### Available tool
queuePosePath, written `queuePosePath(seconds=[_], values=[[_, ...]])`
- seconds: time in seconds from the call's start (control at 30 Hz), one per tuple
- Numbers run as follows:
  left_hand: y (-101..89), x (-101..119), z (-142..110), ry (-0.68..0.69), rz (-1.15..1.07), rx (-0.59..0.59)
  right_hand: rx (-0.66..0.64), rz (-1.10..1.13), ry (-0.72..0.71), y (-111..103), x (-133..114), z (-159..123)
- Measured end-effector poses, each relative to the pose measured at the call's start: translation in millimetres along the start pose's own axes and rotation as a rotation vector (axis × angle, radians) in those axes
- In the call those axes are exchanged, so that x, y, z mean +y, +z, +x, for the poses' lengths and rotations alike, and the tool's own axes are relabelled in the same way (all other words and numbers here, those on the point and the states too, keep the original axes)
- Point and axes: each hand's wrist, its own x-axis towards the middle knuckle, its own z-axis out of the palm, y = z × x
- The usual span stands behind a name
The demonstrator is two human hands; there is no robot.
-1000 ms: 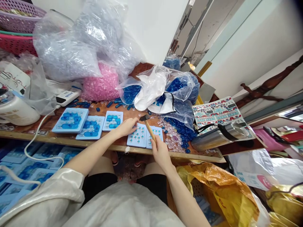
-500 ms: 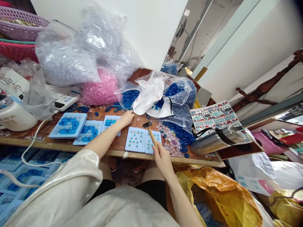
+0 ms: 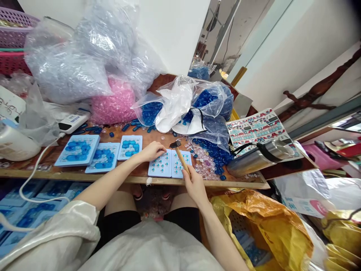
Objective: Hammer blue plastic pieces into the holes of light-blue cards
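My right hand [image 3: 195,185] is wrapped round the wooden handle of a hammer [image 3: 183,161]. The hammer's dark head lies above the top of a light-blue tray [image 3: 177,173] dotted with small clear and teal pieces. A matching tray [image 3: 160,170] sits against it on the left. My left hand [image 3: 153,151] is at this tray's upper left edge with its fingers bent together; whatever they hold, if anything, is too small to make out. Just left of that hand is a tray with blue capsule-shaped pieces [image 3: 130,153].
Two more blue-filled trays [image 3: 77,151] lie farther left. Loose clear pieces [image 3: 207,169] and dark blue pieces [image 3: 214,152] are heaped right of the hammer, beside a steel flask [image 3: 261,160]. Plastic bags [image 3: 180,101] stand behind. A white cable [image 3: 38,163] hangs over the table's front edge.
My left hand has come from the loose pieces near the bags, back toward me, to the left tray of the pair. The right hand keeps its hold on the hammer with little movement.
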Motion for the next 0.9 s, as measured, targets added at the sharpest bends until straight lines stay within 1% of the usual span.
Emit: queuePosePath(seconds=[0.07, 0.13, 0.2, 0.3, 0.37, 0.47, 0.53, 0.6, 0.67, 0.7, 0.73, 0.77, 0.83, 0.9], values=[[3.0, -0.4, -1.3, 0.055, 0.056, 0.041, -0.008, -0.020, -0.008, -0.9, -1.8, 0.0], [5.7, -0.8, -4.2, 0.095, 0.059, 0.065, -0.023, -0.049, -0.008, -3.5, -4.3, 0.3], [8.6, -1.0, -8.2, 0.101, 0.062, 0.088, -0.039, -0.072, -0.009, -5.9, -7.6, 1.1], [13.9, -0.9, -13.0, 0.022, 0.090, 0.135, -0.025, -0.084, -0.038, -4.5, -11.6, 2.9], [17.2, -0.4, -14.7, -0.033, 0.109, 0.158, -0.025, -0.137, -0.045, -0.1, -12.0, 4.1], [19.6, 0.9, -15.6, -0.070, 0.136, 0.161, -0.101, -0.255, -0.013, 6.2, -9.5, 5.2], [18.3, 0.0, -13.6, -0.074, 0.109, 0.146, -0.117, -0.234, -0.008, 6.6, -7.6, 5.2], [14.9, -4.9, -6.5, -0.064, 0.050, 0.158, -0.070, -0.140, -0.016, 3.6, -6.9, 4.6], [10.6, -14.4, 7.4, -0.057, 0.036, 0.233, -0.015, -0.071, -0.007, -0.9, -7.5, 3.2], [8.7, -20.3, 16.5, -0.056, 0.060, 0.280, 0.003, -0.055, 0.002, -3.0, -7.9, 2.1], [7.0, -26.2, 26.4, -0.055, 0.095, 0.298, 0.012, -0.046, 0.010, -4.9, -8.1, 0.9], [5.7, -31.5, 36.2, -0.052, 0.130, 0.283, 0.017, -0.044, 0.019, -6.4, -7.9, -0.6], [4.3, -37.9, 52.3, -0.043, 0.170, 0.198, 0.017, -0.044, 0.034, -8.5, -6.1, -4.1], [3.8, -36.2, 59.4, -0.041, 0.168, 0.143, 0.020, -0.041, 0.045, -10.0, -2.3, -7.7]])
